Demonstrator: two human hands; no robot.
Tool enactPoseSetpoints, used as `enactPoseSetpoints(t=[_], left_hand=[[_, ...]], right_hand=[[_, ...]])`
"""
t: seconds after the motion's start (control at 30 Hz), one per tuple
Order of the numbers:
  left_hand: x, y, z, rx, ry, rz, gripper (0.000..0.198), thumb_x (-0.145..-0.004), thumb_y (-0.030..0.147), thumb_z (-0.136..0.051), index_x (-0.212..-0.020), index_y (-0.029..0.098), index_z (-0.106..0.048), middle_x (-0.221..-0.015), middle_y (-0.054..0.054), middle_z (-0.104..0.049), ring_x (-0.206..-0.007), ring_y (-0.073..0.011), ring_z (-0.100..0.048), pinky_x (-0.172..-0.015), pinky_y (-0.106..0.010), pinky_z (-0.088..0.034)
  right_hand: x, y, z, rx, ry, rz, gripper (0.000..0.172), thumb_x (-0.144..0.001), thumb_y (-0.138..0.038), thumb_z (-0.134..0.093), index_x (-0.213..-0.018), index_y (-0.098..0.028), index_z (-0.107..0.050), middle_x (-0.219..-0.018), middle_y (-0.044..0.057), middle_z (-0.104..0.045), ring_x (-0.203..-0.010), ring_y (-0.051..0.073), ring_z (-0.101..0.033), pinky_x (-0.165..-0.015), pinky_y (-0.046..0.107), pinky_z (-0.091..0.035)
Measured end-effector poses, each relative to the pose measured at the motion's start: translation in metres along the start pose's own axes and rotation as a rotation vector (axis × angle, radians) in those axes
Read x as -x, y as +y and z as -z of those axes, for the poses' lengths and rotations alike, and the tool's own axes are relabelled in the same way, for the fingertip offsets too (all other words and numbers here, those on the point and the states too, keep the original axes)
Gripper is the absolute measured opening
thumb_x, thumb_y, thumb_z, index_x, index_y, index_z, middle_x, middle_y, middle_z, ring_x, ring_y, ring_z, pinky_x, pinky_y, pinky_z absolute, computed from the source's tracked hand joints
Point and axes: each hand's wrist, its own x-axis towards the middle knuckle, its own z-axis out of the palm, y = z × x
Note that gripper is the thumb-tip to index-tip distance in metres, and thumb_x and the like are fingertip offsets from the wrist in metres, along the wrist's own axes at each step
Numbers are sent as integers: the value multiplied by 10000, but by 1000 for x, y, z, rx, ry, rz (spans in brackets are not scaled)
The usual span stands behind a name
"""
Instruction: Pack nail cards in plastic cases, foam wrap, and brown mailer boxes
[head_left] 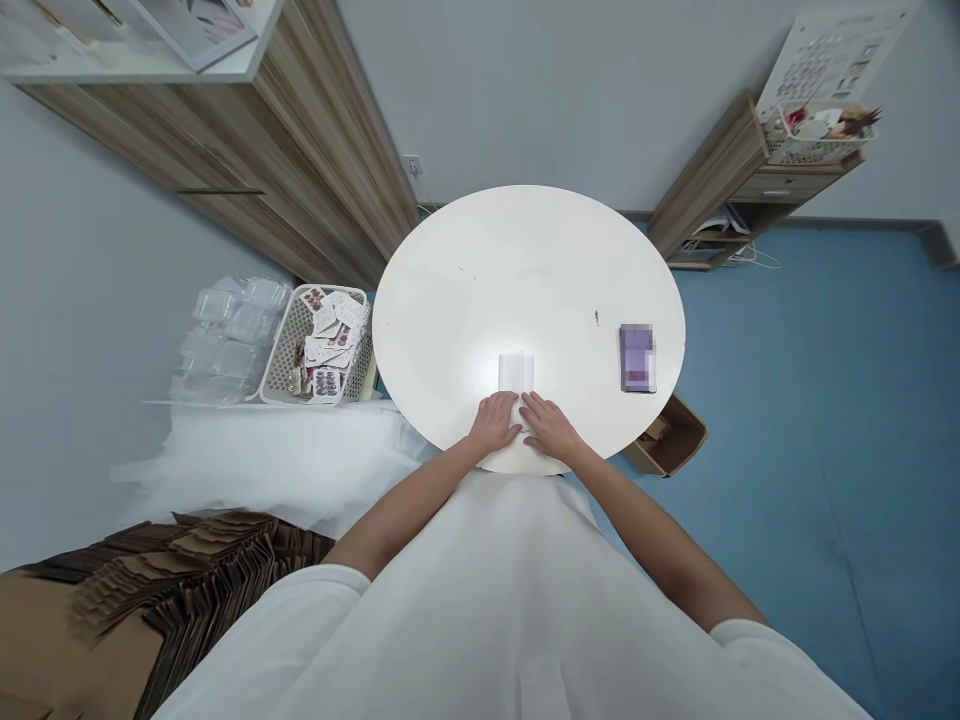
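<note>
A folded, whitish translucent sheet (pixel 517 371) lies near the front edge of the round white table (pixel 517 270). My left hand (pixel 496 421) rests on the sheet's near left part, fingers laid flat and pointing forward. Close beside it, my right hand (pixel 550 425) lies on the near right part with its fingers stretched out. Both thumbs point inward toward each other. Between the hands a small piece of the sheet shows; the rest of its near part is hidden under them. Neither hand grips anything visible.
A purple-screened phone (pixel 637 358) lies at the table's right. To the left stand a white basket (pixel 279 365) of printed cards, clear plastic boxes (pixel 229 335), white sheets (pixel 262 455) and folded cardboard (pixel 97 640). An open cardboard box (pixel 686 440) sits on the floor at right.
</note>
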Motion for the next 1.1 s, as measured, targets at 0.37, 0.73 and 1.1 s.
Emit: enactPoseSetpoints(t=[0.37, 0.73, 1.1], left_hand=[[-2, -24, 21, 50, -148, -161, 872, -584, 536, -662, -1307, 195, -315, -1412, -121, -280, -1300, -314, -214, -1040, -447, -193], [22, -25, 5, 186, -226, -223, 599, -619, 100, -555, -1201, 194, -448, -1216, -92, -515, -1129, -252, -456, -957, -382, -359], [2, -18, 6, 600, 20, 305, 213, -724, 215, -514, -936, 195, -520, -982, -49, -598, -913, -175, -561, -767, -301, -450]], right_hand=[[-24, 1, 6, 57, -152, -42, 382, -724, -125, -531, -1092, -192, -453, -1309, 129, -403, -1229, 290, -354, -794, 386, -499], [14, -12, 14, -284, -188, 0, 406, -729, -253, -522, -1121, -175, -453, -1222, 130, -472, -1096, 265, -447, -862, 420, -415], [-24, 8, 31, -815, -179, -593, 232, -795, -403, -367, -813, -228, -518, -786, 0, -575, -694, 163, -504, -612, 278, -382]])
